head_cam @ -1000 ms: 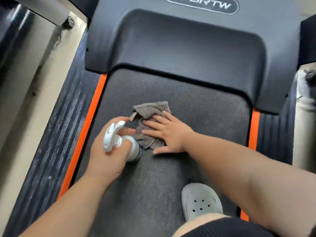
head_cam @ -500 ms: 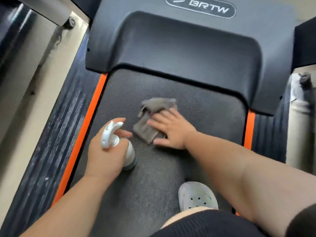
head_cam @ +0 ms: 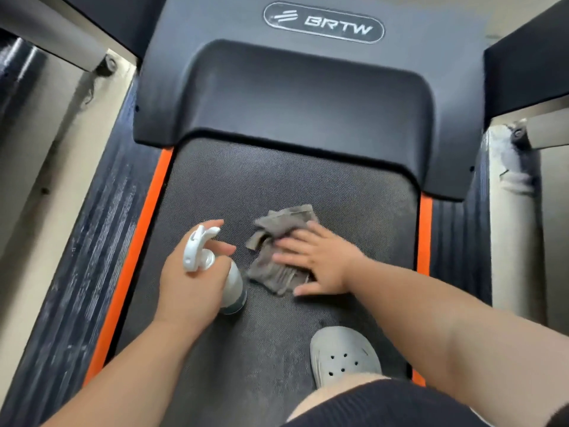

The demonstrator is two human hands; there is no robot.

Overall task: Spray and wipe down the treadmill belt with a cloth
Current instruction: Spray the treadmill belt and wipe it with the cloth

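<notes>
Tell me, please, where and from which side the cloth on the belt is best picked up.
Probably the far left corner of the cloth, pinched from above: it lies bunched and loose there, clear of the right hand, which presses flat on its right part.

Dark treadmill belt (head_cam: 277, 180) between orange edge strips (head_cam: 135, 257)
A crumpled grey cloth (head_cam: 271, 272) lies on it under the flat right grip (head_cam: 320, 260). Beside it, held in the left grip (head_cam: 191, 282), a white spray bottle (head_cam: 234, 282) leans with its base down at the belt. A grey clog (head_cam: 341, 355) stands behind the right grip, nearer the person.
</notes>
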